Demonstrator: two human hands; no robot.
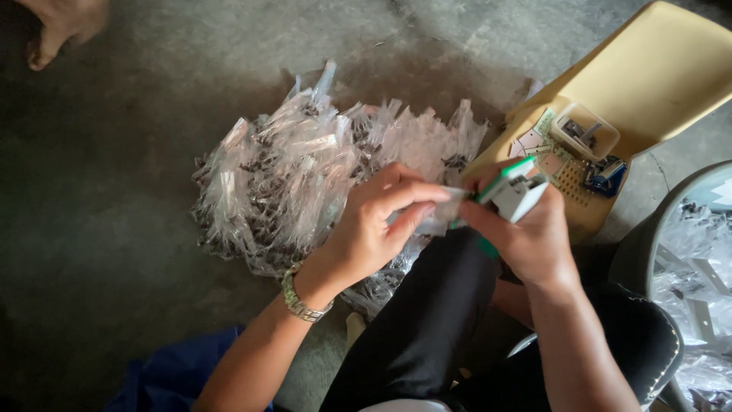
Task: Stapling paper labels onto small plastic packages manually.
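My left hand (381,221) pinches a small clear plastic bag (442,214) by its edge, thumb and fingers closed on it. My right hand (526,233) grips a small white and green handheld sealer tool (512,191), its jaws meeting the bag's top. Both hands hover above my knee in black trousers (435,313). A metal bracelet (299,301) sits on my left wrist. What is inside the bag is hidden by my fingers.
A heap of small clear bags of dark parts (305,175) lies on the concrete floor ahead. A tan plastic chair (648,84) at right carries a clear box (585,131) and a blue item (606,175). A basin of bags (698,259) stands far right. Someone's bare foot (57,27) shows top left.
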